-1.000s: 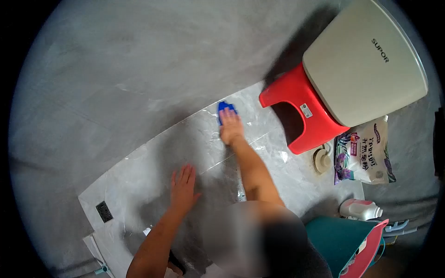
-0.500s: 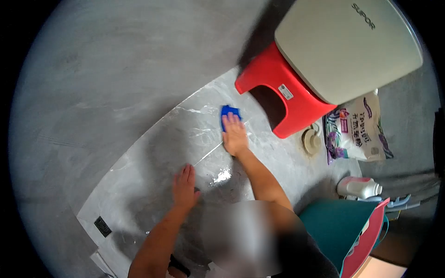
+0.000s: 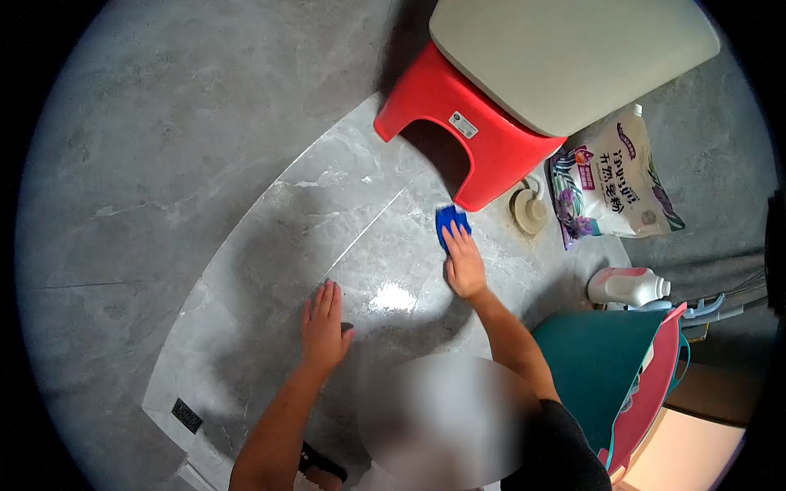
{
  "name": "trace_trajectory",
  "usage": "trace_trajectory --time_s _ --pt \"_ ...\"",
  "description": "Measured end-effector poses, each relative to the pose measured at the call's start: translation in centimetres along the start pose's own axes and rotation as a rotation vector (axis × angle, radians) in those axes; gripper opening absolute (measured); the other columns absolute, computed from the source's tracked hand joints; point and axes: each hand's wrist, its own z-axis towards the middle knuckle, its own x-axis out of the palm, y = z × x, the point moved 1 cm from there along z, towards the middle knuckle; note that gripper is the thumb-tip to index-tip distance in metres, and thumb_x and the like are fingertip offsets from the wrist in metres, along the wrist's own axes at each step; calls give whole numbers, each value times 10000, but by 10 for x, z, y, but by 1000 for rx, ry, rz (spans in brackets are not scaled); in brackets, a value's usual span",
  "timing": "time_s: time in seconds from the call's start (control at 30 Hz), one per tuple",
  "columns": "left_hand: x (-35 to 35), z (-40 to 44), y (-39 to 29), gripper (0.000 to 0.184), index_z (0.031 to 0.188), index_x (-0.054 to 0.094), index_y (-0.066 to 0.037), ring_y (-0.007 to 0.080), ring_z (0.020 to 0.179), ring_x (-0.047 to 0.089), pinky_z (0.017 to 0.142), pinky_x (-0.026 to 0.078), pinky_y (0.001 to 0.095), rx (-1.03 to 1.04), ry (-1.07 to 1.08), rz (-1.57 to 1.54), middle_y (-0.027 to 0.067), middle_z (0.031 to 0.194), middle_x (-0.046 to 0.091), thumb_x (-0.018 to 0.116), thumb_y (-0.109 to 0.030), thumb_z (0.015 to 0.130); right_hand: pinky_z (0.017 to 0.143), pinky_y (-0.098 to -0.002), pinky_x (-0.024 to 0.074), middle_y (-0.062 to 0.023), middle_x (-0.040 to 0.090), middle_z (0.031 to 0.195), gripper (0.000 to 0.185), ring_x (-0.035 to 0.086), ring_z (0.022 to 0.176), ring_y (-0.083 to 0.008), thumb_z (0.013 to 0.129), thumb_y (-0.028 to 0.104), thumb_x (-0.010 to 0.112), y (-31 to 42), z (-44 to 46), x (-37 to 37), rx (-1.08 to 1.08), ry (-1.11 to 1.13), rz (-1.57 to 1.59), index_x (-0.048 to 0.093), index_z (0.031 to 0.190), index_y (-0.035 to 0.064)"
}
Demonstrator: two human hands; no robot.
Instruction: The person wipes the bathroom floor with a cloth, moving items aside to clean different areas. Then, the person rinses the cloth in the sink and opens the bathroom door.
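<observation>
My right hand (image 3: 466,266) presses on a blue cloth (image 3: 452,227) against the grey tiled floor (image 3: 286,237), close to the foot of a red stool (image 3: 475,123). Part of the cloth shows beyond my fingertips; the rest is under the fingers. My left hand (image 3: 325,329) lies palm down with fingers stretched out, near a pale tile joint, and holds nothing. A bright reflection shows on the floor between my two hands.
A beige bin-like object (image 3: 573,61) stands on the stool. Beside it are a drain fitting (image 3: 529,213), a printed bag (image 3: 614,184), a white-and-pink bottle (image 3: 626,286) and a teal basket (image 3: 585,360). A dark floor drain (image 3: 187,416) is at lower left.
My right hand has moved with the cloth to the right, toward the red stool's foot. My left hand stays flat in nearly the same spot. The view has shifted and turned.
</observation>
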Motion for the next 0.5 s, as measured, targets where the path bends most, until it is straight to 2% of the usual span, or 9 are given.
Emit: trace_trajectory --time_s 0.07,0.1,0.13,0.17,0.23,0.3,0.37,0.43,0.5 --pt "3 -2 1 941 1502 244 -10 308 1457 242 1169 182 515 -11 -21 24 168 1574 244 776 -223 756 1152 -534 237 -269 342 1495 667 314 1379 -465 775 1 490 26 -51 11 40 29 26 385 1433 -7" --pt "4 -4 3 940 1501 253 -18 300 1456 247 1171 188 506 -17 -31 38 163 1572 251 780 -217 749 1141 -537 258 -271 360 1481 644 329 1368 -464 774 -5 482 45 -75 28 -4 -2 91 401 1413 -21" --pt "6 -5 6 940 1506 238 -15 309 1457 242 1171 176 514 -34 -25 -2 167 1575 242 768 -200 752 1126 -535 286 -271 385 1458 617 349 1354 -459 771 -22 481 74 -89 41 32 172 41 422 1385 -33" --pt "8 -8 9 941 1512 222 -12 317 1458 237 1171 164 521 -53 -20 -41 170 1578 233 756 -183 756 1114 -518 312 -247 401 1456 609 373 1347 -432 769 -42 504 107 -96 46 15 280 166 440 1374 -14" --pt "17 -15 21 935 1520 205 -16 327 1457 236 1172 148 527 -69 -42 -77 175 1581 225 736 -158 764 1148 -482 284 -181 379 1505 678 354 1394 -357 775 -51 536 160 -101 47 -218 341 259 424 1433 67" --pt "28 -24 34 923 1526 201 -30 329 1452 245 1174 142 522 -62 -92 -72 176 1579 228 721 -142 771 1169 -473 254 -163 365 1522 700 331 1414 -333 768 -48 536 152 -74 59 -376 394 332 413 1446 75" --pt "19 -30 33 853 1517 228 -35 326 1440 267 1173 171 508 -95 -92 -38 169 1570 253 675 -109 795 1167 -476 248 -158 363 1524 710 331 1412 -341 750 -51 546 110 -43 83 -326 191 277 417 1439 61" --pt "6 -38 32 789 1495 277 -19 318 1427 295 1166 200 505 -102 -132 -22 160 1549 299 647 -106 804 1162 -485 244 -170 375 1511 702 326 1406 -366 748 -61 532 84 1 67 -123 -64 211 421 1432 49" --pt "1 -43 36 784 1494 277 -21 316 1426 297 1164 207 502 -145 -133 -31 160 1547 302 642 -95 805 1151 -498 252 -192 401 1485 667 346 1385 -389 759 -59 511 103 23 55 -40 -20 242 445 1415 39"
